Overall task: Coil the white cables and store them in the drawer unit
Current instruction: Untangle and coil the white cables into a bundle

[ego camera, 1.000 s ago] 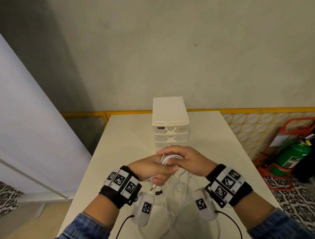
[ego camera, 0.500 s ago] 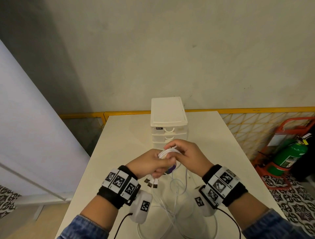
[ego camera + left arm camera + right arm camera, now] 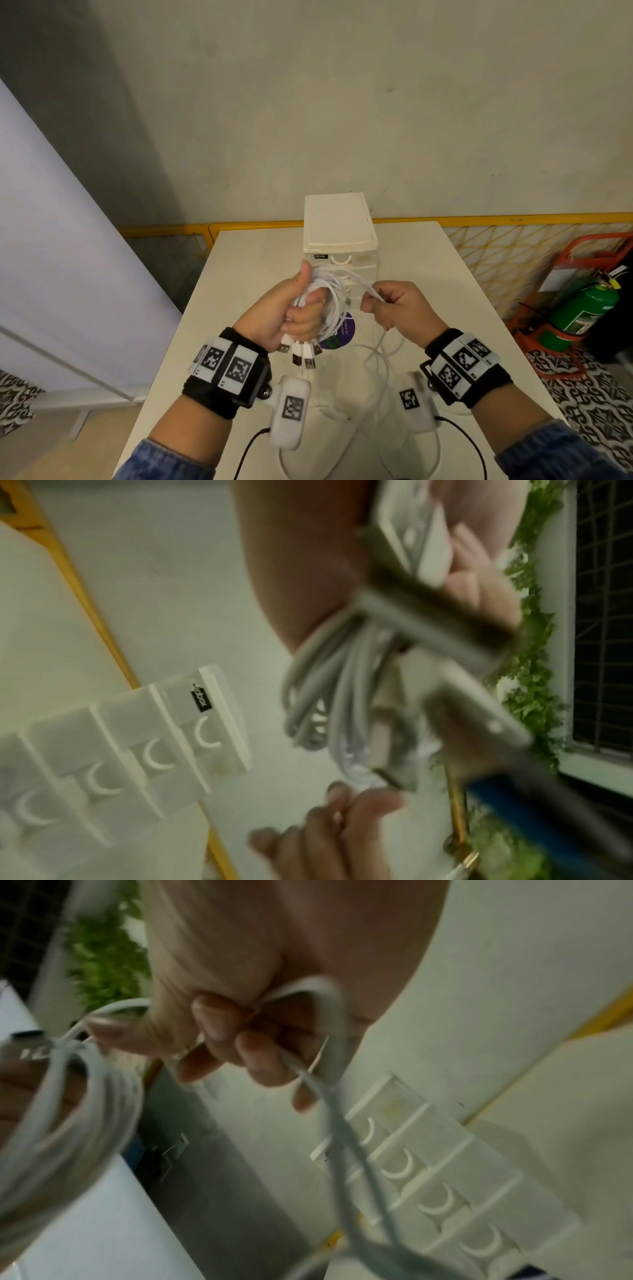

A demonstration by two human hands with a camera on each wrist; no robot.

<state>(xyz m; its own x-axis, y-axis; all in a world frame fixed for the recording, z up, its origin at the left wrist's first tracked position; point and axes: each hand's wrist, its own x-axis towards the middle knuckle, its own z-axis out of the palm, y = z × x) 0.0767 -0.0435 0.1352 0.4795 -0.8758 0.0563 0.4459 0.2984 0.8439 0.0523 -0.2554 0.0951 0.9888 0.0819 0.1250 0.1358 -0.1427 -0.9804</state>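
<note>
My left hand [image 3: 301,308] grips a bundle of coiled white cables [image 3: 325,294], thumb up, with several USB plugs [image 3: 299,354] hanging below the fist. In the left wrist view the coil [image 3: 329,704] loops out of the palm. My right hand [image 3: 394,308] pinches loose cable strands [image 3: 368,289] stretched from the coil; in the right wrist view the fingers [image 3: 219,1031] curl round the strand [image 3: 329,1096]. More cable trails down onto the white table [image 3: 246,274]. The white drawer unit [image 3: 339,233] stands behind the hands, all its drawers [image 3: 113,753] closed.
A purple round label or disc [image 3: 342,330] lies on the table under the hands. Loose cable loops [image 3: 376,377] spread across the near table. A yellow railing [image 3: 513,219] runs behind the table; a green fire extinguisher [image 3: 585,308] stands on the floor at right.
The hands have pulled apart: the left turned thumb up with the coil, the right drew strands out to the right. Both rose slightly toward the drawer unit.
</note>
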